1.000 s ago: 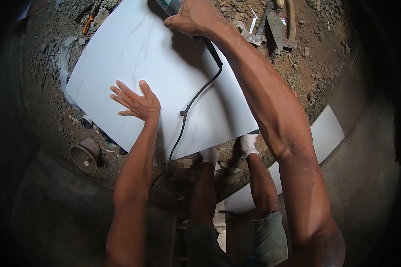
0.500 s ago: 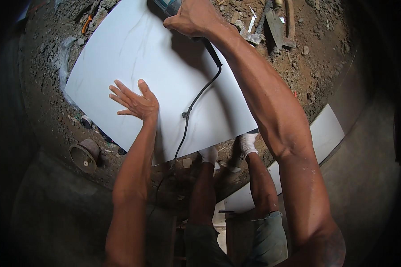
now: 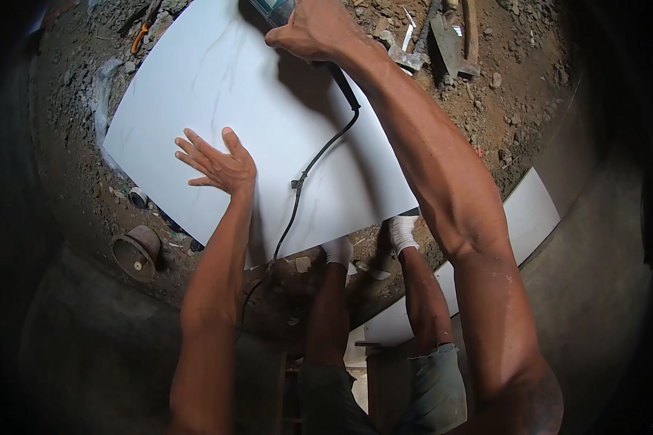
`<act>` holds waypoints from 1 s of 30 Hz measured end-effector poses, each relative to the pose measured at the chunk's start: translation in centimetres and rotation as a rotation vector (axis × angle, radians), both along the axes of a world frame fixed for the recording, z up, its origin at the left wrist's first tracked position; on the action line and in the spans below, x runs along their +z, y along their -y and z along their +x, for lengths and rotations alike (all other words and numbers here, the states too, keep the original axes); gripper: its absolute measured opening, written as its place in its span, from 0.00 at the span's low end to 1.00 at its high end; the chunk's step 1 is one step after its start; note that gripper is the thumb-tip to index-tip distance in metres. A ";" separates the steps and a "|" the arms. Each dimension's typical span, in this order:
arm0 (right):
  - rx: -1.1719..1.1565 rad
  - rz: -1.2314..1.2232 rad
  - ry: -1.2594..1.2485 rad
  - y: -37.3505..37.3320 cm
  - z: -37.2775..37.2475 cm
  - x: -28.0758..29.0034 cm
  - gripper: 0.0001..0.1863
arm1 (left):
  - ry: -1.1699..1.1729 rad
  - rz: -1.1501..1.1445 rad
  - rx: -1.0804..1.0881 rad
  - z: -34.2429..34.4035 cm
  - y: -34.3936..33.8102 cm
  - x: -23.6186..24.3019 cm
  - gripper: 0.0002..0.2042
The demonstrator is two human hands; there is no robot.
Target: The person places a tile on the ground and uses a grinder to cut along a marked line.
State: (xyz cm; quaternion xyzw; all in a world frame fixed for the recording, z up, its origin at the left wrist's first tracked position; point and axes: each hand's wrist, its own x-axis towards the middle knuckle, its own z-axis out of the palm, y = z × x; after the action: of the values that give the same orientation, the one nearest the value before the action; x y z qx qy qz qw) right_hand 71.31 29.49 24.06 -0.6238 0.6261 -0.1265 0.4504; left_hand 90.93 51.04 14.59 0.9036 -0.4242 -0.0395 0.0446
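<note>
A large white tile (image 3: 196, 94) with faint grey veining lies in front of me. My left hand (image 3: 221, 165) rests palm-down on it, fingers spread, holding nothing. At the tile's far edge, my right hand (image 3: 315, 30) is wrapped round a corded power tool (image 3: 272, 10) with a teal body. Its working end is cut off by the top of the picture, so I cannot tell its exact kind. A black cord (image 3: 318, 156) trails from the tool across the tile and over its near edge, toward my left forearm.
Rubble and soil surround the tile. A trowel (image 3: 445, 45) and a wooden-handled hammer (image 3: 471, 43) lie at the far right, orange-handled pliers (image 3: 139, 38) at the far left. A round cup-like object (image 3: 134, 254) sits near left. Another white tile piece (image 3: 533, 206) is at right.
Both hands keep nearly the same places. The cord has shifted slightly left where it crosses the tile's near edge.
</note>
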 end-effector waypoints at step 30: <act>0.012 0.012 0.004 0.0 0.0 0.2 0.23 | -0.019 -0.003 0.010 -0.2 0.1 0.1 0.39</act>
State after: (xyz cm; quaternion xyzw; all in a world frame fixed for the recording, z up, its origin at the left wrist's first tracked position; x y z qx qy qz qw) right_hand 71.26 29.46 24.26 -0.6245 0.6221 -0.1212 0.4564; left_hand 90.75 50.94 14.70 0.9053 -0.4191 -0.0471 0.0501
